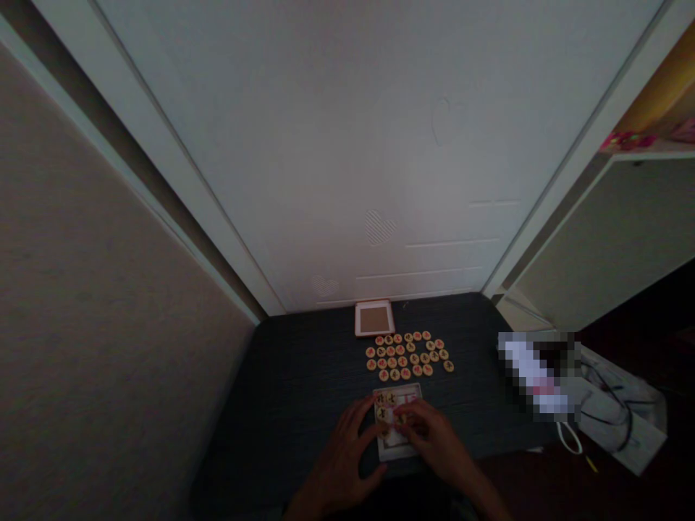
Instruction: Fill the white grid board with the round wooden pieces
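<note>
A shallow clear-sided box (399, 457) lies on the dark table close to me, with several round Chinese chess pieces (381, 413) in its upper left part. My left hand (347, 452) rests along the box's left side, fingers spread, the fingertips over its edge by the pieces. Pinched in my right hand (434, 434), low over the middle of the box, is another Chinese chess piece (401, 418), partly hidden by the fingers. Beyond the box, loose pieces (402, 361) with red or dark characters lie in uneven rows.
A small red-rimmed tray or lid (374, 320) lies at the table's far edge, against a white panel (380, 181) with heart patterns. To the right are a blurred-out object (535, 376) and a white box with cables (624, 412). A wall (98, 289) stands at left.
</note>
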Demonstrator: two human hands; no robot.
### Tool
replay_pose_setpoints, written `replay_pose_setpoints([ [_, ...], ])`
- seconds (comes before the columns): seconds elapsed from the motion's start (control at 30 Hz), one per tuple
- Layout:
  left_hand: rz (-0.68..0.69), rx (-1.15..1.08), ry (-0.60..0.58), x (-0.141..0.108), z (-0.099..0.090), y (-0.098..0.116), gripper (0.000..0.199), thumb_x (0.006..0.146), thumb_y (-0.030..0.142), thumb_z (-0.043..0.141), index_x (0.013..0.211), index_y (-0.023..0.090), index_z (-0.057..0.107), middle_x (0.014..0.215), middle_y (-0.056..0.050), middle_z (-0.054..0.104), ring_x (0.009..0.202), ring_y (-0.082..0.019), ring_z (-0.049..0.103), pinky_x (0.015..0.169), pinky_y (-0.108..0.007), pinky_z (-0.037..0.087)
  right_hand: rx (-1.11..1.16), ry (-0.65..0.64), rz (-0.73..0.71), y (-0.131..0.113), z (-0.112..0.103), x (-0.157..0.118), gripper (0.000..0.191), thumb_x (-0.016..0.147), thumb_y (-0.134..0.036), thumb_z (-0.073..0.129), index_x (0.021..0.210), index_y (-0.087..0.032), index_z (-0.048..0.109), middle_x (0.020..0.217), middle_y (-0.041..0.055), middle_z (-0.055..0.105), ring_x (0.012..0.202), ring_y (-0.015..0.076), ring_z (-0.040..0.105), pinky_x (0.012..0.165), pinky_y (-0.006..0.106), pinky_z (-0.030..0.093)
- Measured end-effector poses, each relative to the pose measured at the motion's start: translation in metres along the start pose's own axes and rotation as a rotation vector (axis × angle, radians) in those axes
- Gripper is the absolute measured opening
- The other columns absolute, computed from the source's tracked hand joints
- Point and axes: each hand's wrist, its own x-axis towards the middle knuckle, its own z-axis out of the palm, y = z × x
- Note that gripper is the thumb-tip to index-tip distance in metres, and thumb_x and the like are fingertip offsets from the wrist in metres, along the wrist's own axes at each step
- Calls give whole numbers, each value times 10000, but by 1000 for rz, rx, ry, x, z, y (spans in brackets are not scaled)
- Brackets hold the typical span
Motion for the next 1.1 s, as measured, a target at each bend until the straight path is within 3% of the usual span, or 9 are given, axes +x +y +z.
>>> replay_pose_setpoints([
  [0.3,3,5,-46,-5,-7,-9,643,828,267,702,1421,391,489,1645,-10,244,1454,-340,336,1155,-568,350,-114,-100,22,-12,-4,3,207,944,-364,587,960,-242,754,877,37,755,783,207,709,722,308,559],
  [0.47,1,4,-66,-4,-7,-10,534,859,327,688,1371,379,547,1643,-14,251,1458,-342,329,1158,-579,334,-59,-128,101,-14,1,0,199,930,-378,615,974,-240,752,871,26,769,797,218,719,741,319,559],
  [0.7,-10,21,-93,-4,-5,-13,512,891,369,663,1384,377,525,1650,-6,231,1469,-322,311,1166,-566,331,-72,-142,133,-19,6,0,180,922,-352,610,934,-249,758,854,16,780,791,215,723,739,302,541],
  [0.87,8,31,-88,-5,0,-17,516,894,367,660,1389,382,512,1658,11,200,1473,-314,302,1171,-577,322,-164,-187,249,-20,10,1,181,892,-302,623,963,-222,769,920,37,786,879,211,719,818,277,515],
  [1.1,22,30,-56,-5,1,-18,492,894,371,661,1370,377,533,1656,17,207,1460,-324,329,1164,-570,341,-198,-154,292,-13,22,1,163,876,-276,631,934,-207,768,889,44,785,850,210,720,806,273,503],
])
